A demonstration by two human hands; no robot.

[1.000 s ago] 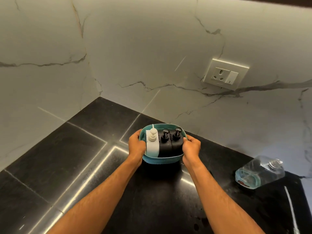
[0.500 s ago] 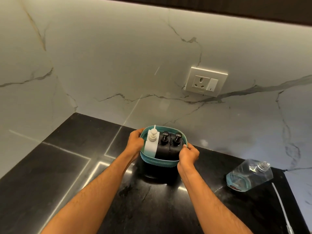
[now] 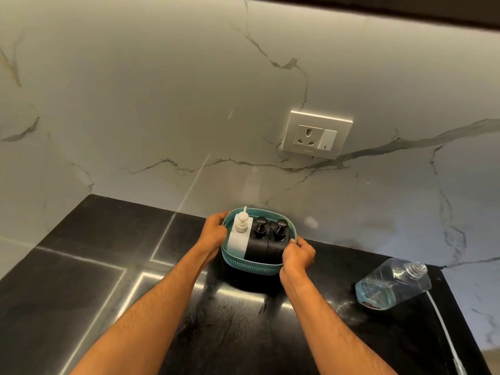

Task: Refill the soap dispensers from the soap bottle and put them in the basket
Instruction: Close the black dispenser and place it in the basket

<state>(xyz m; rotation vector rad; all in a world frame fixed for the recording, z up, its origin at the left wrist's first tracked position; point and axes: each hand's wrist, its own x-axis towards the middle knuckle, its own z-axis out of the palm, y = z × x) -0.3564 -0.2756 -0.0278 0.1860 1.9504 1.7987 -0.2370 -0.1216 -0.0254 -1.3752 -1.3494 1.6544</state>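
The basket (image 3: 251, 266) wall hides the dispensers' lower bodies, probably upright.

A black stone counter (image 3: 81, 293) with pale inlaid lines fills the lower part, glossy with streaks of reflected light. Behind and to the left rise white marble walls (image 3: 162, 104) with grey veins. A white socket plate (image 3: 317, 134) with a switch sits on the back wall; a dark overhang (image 3: 405, 9) runs along the top
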